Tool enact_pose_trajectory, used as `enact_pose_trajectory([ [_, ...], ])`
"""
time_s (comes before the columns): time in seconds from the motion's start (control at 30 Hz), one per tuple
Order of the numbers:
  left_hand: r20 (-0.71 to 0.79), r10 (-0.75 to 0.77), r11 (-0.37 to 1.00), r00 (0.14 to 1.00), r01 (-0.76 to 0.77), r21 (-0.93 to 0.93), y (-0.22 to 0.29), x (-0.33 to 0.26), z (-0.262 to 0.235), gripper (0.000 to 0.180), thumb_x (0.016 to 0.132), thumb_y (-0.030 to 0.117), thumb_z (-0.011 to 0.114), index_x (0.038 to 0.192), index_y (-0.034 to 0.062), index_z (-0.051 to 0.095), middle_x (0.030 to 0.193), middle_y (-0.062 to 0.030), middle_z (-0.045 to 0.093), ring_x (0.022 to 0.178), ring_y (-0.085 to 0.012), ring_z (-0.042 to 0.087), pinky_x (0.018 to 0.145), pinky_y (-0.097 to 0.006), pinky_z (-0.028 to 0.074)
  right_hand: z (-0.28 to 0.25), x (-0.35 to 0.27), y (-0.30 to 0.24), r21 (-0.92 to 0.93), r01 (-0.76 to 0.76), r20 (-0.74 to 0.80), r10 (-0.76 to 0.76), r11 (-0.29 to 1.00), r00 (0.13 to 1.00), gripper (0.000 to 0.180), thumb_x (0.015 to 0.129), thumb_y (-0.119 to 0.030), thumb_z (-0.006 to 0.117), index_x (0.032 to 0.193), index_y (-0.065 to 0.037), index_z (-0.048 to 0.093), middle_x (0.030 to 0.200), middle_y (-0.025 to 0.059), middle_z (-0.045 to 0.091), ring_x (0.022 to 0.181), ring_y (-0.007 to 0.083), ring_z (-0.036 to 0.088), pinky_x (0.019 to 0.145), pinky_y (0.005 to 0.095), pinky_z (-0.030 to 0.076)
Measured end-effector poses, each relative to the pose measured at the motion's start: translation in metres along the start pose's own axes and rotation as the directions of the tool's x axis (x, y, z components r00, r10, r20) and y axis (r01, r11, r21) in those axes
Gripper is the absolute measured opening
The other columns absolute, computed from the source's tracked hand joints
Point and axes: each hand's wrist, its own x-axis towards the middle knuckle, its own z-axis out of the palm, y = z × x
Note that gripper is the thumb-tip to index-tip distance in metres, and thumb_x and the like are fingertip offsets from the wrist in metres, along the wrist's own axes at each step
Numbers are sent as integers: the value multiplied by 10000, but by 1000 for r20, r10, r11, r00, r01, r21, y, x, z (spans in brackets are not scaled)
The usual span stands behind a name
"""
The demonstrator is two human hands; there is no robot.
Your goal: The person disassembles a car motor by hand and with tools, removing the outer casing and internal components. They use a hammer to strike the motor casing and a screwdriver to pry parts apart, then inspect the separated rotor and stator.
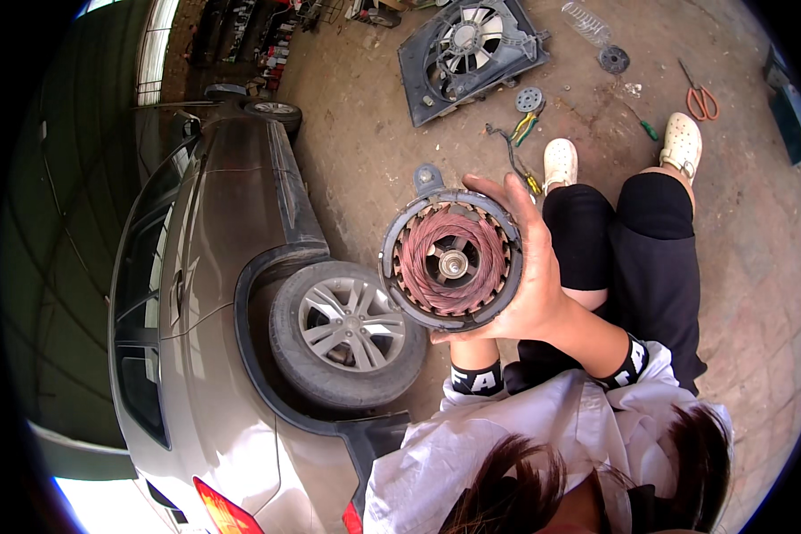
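Observation:
A round electric motor [455,261] is held up in front of me, its open end showing a ring of reddish-brown copper windings with a metal shaft tip in the middle. A mounting lug [427,177] sticks out from its upper rim. My right hand [536,267] is closed around the right side of the housing, thumb and fingers curving along the rim. My left hand [459,336] supports the motor from below and behind. Only a little of that hand shows at the lower rim; most of its fingers are hidden by the housing.
A car [214,267] stands close on the left, its wheel [351,334] beside the motor. On the concrete floor lie a radiator fan [472,49], a grey disc [529,100], a black disc [613,60], pliers [527,125], orange-handled scissors [701,102] and a green-handled screwdriver [647,129].

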Motion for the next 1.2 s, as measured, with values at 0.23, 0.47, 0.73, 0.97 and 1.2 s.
enact_pose_trajectory([
  [0.23, -2, 0, 1000, 1000, 0, 12, 5, 0, 0, 482, 880, 350, 689, 1148, -35, 583, 1017, -55, 615, 863, -111, 546, 765, -267, 435, -5, -4, 0, 62, 24, -45, -21, 998, 999, 1443, 428, -324, 991, 1488, -12, 63, 1412, 316, 317, 1272, 371, 459, 1051, 453, 404],
  [0.47, 12, 5, 1000, 1000, -6, 30, 6, 0, 1, 483, 877, 352, 693, 1145, -35, 584, 1012, -53, 615, 856, -107, 544, 760, -264, 434, -6, 4, -1, 117, 68, -164, -49, 991, 985, 1314, 454, -327, 976, 1457, 27, 205, 1340, 272, 476, 1138, 336, 599, 975, 405, 481],
  [0.73, 18, 22, 998, 1000, -23, 56, 5, 4, 3, 485, 874, 353, 697, 1142, -36, 586, 1007, -50, 615, 849, -103, 542, 754, -261, 433, -14, 4, -6, 205, 20, -91, -1, 979, 996, 1458, 410, -382, 985, 1480, 8, 73, 1414, 298, 326, 1264, 363, 469, 1068, 454, 391],
  [0.97, 49, 26, 996, 998, -30, 81, 10, 12, 8, 487, 872, 355, 700, 1139, -36, 588, 1003, -48, 614, 842, -100, 540, 749, -257, 433, -28, 13, -6, 374, -88, -158, 157, 923, 975, 1347, 473, -332, 966, 1468, 41, 137, 1382, 228, 419, 1274, 301, 478, 1075, 410, 383],
  [1.2, 170, -16, 901, 985, -59, 431, 54, 41, 6, 302, 787, 213, 797, 906, -5, 626, 826, 32, 545, 650, -50, 410, 609, -207, 330, -45, 10, 10, 982, -187, 120, 714, 15, 690, 779, 845, -727, 463, 1333, -120, 500, 1247, 116, 593, 1091, 310, 614, 809, 459, 576],
])
